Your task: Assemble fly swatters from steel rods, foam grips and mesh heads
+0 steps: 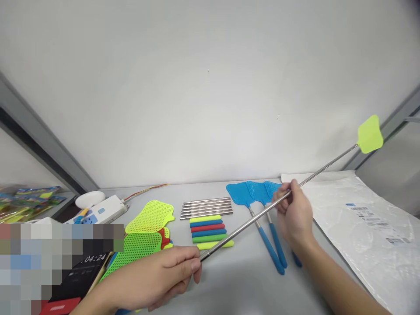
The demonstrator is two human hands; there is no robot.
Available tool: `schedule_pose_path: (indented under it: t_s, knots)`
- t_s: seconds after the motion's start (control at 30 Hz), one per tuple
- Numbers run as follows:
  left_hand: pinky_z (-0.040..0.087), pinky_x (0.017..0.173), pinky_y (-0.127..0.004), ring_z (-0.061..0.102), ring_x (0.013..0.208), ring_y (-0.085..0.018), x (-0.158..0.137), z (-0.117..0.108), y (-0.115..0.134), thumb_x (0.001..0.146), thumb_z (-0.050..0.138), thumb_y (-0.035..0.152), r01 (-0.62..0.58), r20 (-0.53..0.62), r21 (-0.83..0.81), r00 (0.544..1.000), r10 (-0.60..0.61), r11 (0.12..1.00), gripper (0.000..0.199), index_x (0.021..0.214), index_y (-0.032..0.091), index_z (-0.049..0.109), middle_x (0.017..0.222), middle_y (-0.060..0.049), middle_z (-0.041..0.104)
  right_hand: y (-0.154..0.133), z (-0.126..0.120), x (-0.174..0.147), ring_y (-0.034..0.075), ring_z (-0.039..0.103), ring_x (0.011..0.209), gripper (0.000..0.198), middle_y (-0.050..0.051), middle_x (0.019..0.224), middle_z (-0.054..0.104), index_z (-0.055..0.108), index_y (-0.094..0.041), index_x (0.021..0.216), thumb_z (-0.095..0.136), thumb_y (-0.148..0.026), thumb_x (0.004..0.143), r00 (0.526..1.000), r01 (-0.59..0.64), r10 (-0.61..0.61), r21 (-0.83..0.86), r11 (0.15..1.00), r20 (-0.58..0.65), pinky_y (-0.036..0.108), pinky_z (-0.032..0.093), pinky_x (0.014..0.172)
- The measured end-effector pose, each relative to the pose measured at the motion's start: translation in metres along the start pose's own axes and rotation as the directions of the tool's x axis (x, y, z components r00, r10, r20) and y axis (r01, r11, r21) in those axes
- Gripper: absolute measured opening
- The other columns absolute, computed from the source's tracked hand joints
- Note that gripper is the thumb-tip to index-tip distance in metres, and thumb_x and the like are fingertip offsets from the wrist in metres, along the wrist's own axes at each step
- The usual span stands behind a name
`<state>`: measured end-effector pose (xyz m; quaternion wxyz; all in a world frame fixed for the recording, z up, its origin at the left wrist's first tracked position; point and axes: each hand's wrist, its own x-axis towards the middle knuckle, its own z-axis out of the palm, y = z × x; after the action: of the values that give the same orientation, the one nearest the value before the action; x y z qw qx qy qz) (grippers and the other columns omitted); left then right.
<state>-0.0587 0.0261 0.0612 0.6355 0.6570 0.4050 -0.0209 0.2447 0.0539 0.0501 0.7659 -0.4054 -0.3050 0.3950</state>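
Observation:
A fly swatter with a long metal rod and a yellow-green head (pixel 370 134) stretches diagonally across the view. My left hand (pixel 170 271) is closed round its lower end, hiding any handle there. Further up, my right hand (pixel 295 212) grips the rod with curled fingers. Behind and below the rod lie several blue fly swatters (pixel 238 193) with blue handles, partly covered by my right hand and forearm. Left of these is a row of metal rods (pixel 207 207), and in front of them several coloured handles (pixel 208 228) lie side by side.
Loose yellow and green swatter heads (pixel 149 217) are piled at the left. Beyond them sit a white power strip (pixel 101 214) and a phone (pixel 78 275) showing digits. A white plastic mailer bag (pixel 367 249) covers the table's right side. A plain wall (pixel 210 109) stands behind.

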Motion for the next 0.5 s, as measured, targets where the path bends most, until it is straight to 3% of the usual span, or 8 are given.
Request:
schedule_pose_path:
  t_s: [0.13,0.27,0.33,0.5]
  knots:
    - [0.021,0.043,-0.020,0.027,0.048,-0.008,-0.006,-0.004,0.002,0.092,0.037,0.065,-0.034,-0.047,-0.036,0.998,0.033,0.999,0.049,0.096,0.020,0.055,0.061,0.007,0.033,0.024,0.013,-0.044,0.010,0.025,0.048,0.045,-0.007,0.048,0.028,0.056,-0.020,0.071,0.043,-0.055,0.095,0.990,-0.076,0.092,-0.143,0.987,0.108,0.025,0.024,0.048]
    - [0.021,0.045,-0.021,0.026,0.050,-0.009,-0.009,-0.009,0.001,0.091,0.038,0.066,-0.055,-0.106,0.044,0.993,0.059,0.998,0.051,0.095,0.020,0.061,0.061,0.006,0.033,0.032,0.015,-0.068,0.010,0.025,0.047,0.047,-0.006,0.049,0.030,0.058,-0.019,0.072,0.040,-0.055,0.096,0.973,-0.080,0.113,-0.167,0.983,0.200,0.026,0.022,0.048]
    - [0.021,0.046,-0.021,0.027,0.051,-0.009,-0.010,-0.013,0.000,0.091,0.039,0.066,-0.059,-0.119,0.099,0.990,0.071,0.993,0.052,0.095,0.020,0.063,0.060,0.006,0.033,0.025,0.015,-0.064,0.010,0.027,0.047,0.046,-0.006,0.048,0.032,0.059,-0.019,0.075,0.041,-0.056,0.095,0.981,-0.055,0.076,-0.118,0.991,0.180,0.026,0.023,0.048]
    - [0.021,0.047,-0.022,0.027,0.053,-0.010,-0.022,-0.029,0.001,0.091,0.044,0.061,-0.033,-0.142,0.168,0.988,0.057,0.985,0.048,0.093,0.019,0.067,0.059,0.005,0.031,-0.013,0.009,-0.025,0.010,0.024,0.042,0.045,-0.008,0.044,0.028,0.053,-0.022,0.071,0.040,-0.058,0.094,0.998,0.068,-0.066,0.114,0.991,-0.021,0.026,0.026,0.046]
